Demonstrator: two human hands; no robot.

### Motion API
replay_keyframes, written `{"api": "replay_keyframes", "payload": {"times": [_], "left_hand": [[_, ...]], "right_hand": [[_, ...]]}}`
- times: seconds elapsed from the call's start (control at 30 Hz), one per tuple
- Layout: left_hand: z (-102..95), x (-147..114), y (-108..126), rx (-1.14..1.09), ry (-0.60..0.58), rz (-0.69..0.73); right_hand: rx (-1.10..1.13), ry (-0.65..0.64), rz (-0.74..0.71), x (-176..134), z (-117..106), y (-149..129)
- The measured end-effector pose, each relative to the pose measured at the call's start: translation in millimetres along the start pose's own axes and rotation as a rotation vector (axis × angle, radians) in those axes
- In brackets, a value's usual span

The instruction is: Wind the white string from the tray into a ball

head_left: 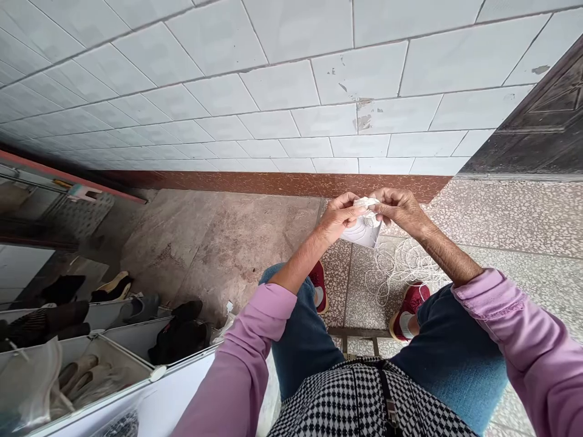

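My left hand [337, 217] is closed, with thumb and fingers pinched on a small white bundle [367, 205] that looks like wound cord. From the other side, my right hand [401, 210] pinches the same bundle with thumb and forefinger. Just under the hands is a shallow white box [364, 237], partly hidden, with pale curved lines inside. Loose loops of white cord [386, 267] lie spread on the floor to the right of the box, between and beyond my shoes. Whether the cord runs up to the bundle is too small to tell.
A white-tiled wall [273, 85] with a brown skirting stands ahead. At the lower left are open racks [122, 346] holding several shoes. A dark panelled door [537, 133] is at the right. Between my feet shows a low wooden bar [359, 332].
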State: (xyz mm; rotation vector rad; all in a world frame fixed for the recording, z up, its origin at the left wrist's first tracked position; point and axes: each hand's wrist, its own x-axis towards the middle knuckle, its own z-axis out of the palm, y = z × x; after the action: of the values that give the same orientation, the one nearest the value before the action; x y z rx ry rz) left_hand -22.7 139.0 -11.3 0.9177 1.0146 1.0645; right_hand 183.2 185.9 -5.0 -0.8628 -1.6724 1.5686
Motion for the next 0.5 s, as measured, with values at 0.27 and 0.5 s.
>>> {"api": "replay_keyframes", "payload": {"times": [0.27,0.5], "left_hand": [[1.8,-4,12,-0.019,-0.111,-0.083],[8.3,2,4,-0.087,0.007,-0.071]], "right_hand": [[0.009,0.052,-0.018,-3,1,5],[-0.227,0.111,-0.090,-5,4,7]]}}
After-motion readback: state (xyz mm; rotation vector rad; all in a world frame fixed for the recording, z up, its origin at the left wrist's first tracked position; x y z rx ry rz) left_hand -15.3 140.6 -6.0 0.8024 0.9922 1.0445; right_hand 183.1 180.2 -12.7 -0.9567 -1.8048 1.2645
